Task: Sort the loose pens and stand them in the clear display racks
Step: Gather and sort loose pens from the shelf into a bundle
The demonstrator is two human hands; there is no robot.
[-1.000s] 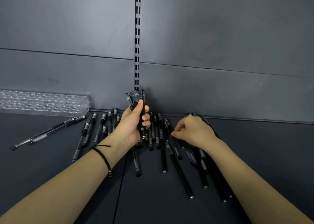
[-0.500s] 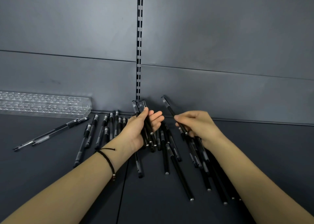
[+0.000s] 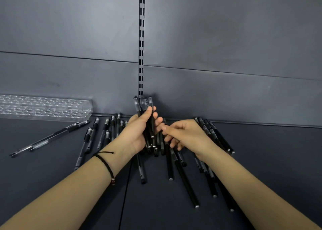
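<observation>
Rack [image 3: 43, 110] far left against back wall [image 3: 226, 93]; two pens [image 3: 50, 137] just in front; loose pens [image 3: 184, 175] across shelf [image 3: 270, 160] ctr; pen bundle [image 3: 144, 104] in left hand [image 3: 137, 133], right hand [image 3: 188, 135] just beside.

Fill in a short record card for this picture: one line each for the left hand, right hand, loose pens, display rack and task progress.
left hand: grips a bundle of black pens, held roughly upright above the shelf
right hand: fingers loosely curled beside the left hand, no pen seen in it
loose pens: lying flat on the dark shelf, under and beside both hands
display rack: clear, far left against the back wall, no pens in it
progress: gathering; nothing racked yet
</observation>
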